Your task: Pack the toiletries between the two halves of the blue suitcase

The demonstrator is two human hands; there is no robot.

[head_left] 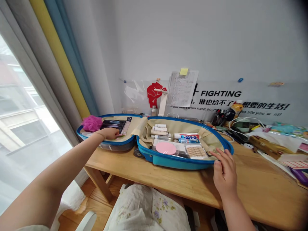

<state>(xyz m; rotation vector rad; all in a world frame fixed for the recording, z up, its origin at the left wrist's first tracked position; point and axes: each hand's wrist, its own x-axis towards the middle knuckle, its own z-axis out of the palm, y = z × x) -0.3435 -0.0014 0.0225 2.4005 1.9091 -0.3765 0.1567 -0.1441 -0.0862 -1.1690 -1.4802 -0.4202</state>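
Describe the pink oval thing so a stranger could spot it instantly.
Find the open blue suitcase on the wooden desk. In its right half, near the front edge, left of the cotton swabs, lies the pink oval. Its colour and rounded outline set it apart.

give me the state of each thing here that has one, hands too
Suitcase: open, spread on desk
Left hand: inside suitcase, grip unclear
Right hand: at suitcase rim, fingers loosely spread
Pink puff: bunched up, in suitcase
Cotton swabs: packed side by side
Curtain: hanging in folds
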